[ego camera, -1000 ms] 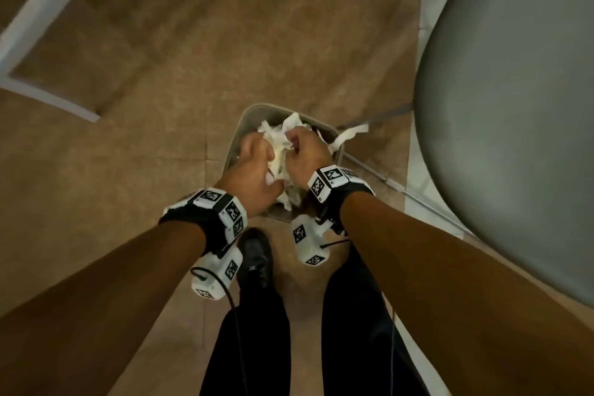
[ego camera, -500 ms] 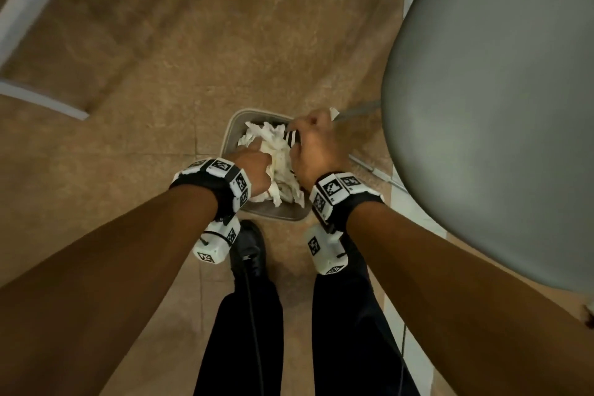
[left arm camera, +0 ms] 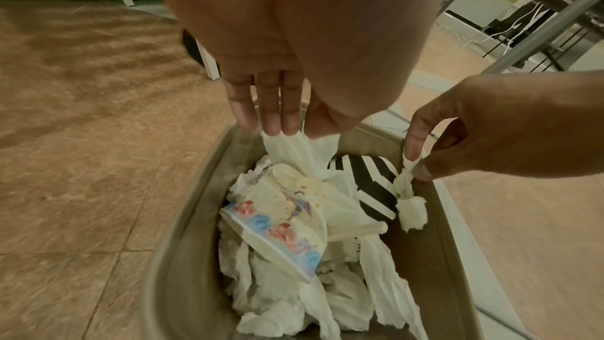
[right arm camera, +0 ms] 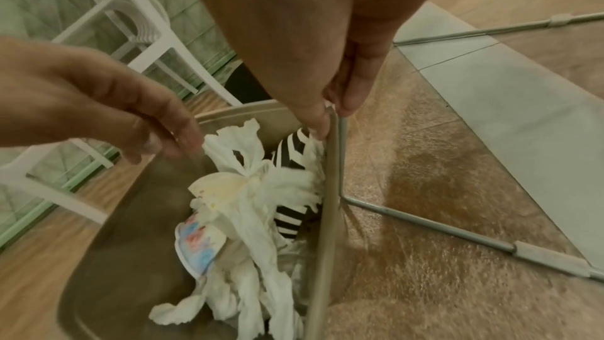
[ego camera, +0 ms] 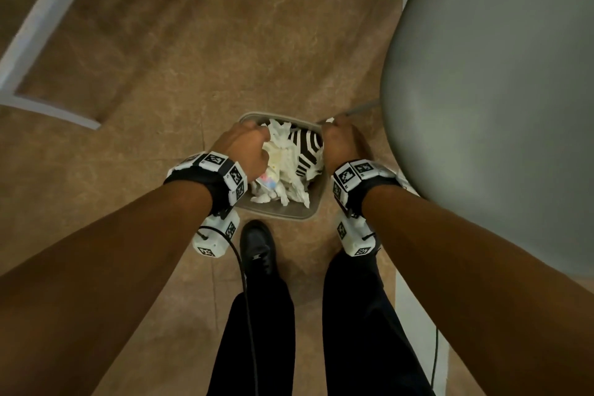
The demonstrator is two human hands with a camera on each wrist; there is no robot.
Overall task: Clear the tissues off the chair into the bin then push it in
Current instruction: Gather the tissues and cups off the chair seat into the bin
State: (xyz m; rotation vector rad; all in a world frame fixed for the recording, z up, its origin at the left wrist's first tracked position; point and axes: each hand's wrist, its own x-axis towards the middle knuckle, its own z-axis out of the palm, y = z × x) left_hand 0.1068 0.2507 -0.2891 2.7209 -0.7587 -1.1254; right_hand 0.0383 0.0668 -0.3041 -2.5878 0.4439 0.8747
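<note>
Dropping the last bits comes first, I think: the left hand (ego camera: 244, 148) pinches a white tissue (left arm camera: 295, 154) over the bin (ego camera: 283, 214), and the right hand (ego camera: 342, 146) pinches a small twisted tissue (left arm camera: 411, 208) at its rim. The grey chair seat (ego camera: 498, 106) looks bare. Pushing it in is not done yet.

We cannot read any real words here. The cup (left arm camera: 278, 237) in the bin (left arm camera: 196, 216) has pink and blue shapes like letters on its rim, but they are too blurry to read. The wrist bands (ego camera: 218, 167) have black and white square codes, not words. The shoe (ego camera: 258, 247) has a tiny white mark.
</note>
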